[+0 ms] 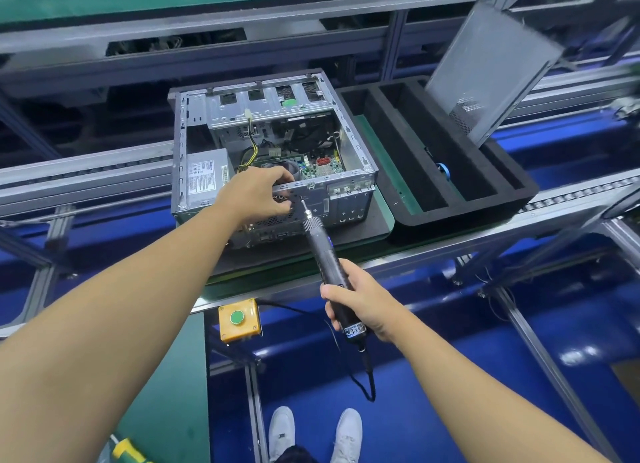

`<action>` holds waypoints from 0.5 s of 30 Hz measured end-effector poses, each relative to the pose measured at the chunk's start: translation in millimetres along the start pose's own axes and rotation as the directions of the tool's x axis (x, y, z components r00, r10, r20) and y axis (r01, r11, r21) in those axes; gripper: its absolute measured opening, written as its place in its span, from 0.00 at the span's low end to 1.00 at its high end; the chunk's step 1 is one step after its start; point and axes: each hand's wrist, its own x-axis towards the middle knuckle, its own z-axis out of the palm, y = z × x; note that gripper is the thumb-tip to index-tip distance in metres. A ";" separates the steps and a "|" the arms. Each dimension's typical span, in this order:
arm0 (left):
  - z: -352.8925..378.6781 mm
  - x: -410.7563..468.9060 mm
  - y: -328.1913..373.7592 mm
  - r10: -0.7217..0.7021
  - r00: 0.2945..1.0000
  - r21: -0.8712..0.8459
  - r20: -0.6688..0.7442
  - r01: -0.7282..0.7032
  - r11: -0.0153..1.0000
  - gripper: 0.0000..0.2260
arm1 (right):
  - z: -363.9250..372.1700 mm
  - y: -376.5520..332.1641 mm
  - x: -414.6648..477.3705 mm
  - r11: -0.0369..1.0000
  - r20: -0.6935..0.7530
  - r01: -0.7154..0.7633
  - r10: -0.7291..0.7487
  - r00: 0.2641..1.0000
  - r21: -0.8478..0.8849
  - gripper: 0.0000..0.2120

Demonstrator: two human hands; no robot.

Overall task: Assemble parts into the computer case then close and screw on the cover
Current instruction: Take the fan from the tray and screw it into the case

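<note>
Room: Grey aluminium rails run over a blue floor. The desk point(277, 272) is a green-matted station on that line, with a yellow button box point(239, 320) under its front edge.
Computer case point(180, 151): lies open side up on the desk's left half, rear panel toward the front edge. The power supply point(204, 182) sits by its left wall and the motherboard point(322, 168) is on its floor.
Left hand point(259, 194): fingers curled over the case's rear top rim, gripping it.
Right hand point(360, 300): wrapped round the electric screwdriver point(322, 251), whose bit tip touches the rear panel just below that rim.
Cover point(491, 67): leans tilted in the black foam tray point(512, 189) at the desk's right end, apart from the case.
Handling: the case looks like stiff, weighty sheet steel with thin edges, so I would hold it by the folded rims, never by the boards. The cover is likely light and springy, best taken by both long edges.
Open room: free above the case, but the tray crowds its right side. The screwdriver's cord hangs below the front edge and could snag.
</note>
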 end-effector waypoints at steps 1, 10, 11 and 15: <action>-0.5 0.2 -0.3 0.001 1.000 -0.011 0.002 -0.001 1.000 0.19 | 1.0 -0.6 0.0 1.000 0.000 0.002 -0.002 1.000 -0.004 0.07; -4.1 4.8 -1.4 -0.001 1.000 -0.085 0.007 0.002 0.996 0.15 | 6.7 0.3 -0.5 1.000 -0.017 0.010 -0.011 1.000 -0.023 0.07; -3.7 4.6 -0.9 -0.009 1.000 -0.086 0.003 0.009 0.996 0.15 | 7.2 0.5 -0.1 1.000 -0.020 0.010 -0.010 1.000 -0.022 0.07; -0.8 4.0 0.4 -0.041 0.999 -0.089 -0.022 0.039 0.995 0.12 | 8.2 1.4 1.0 1.000 -0.027 0.008 -0.009 1.000 -0.025 0.07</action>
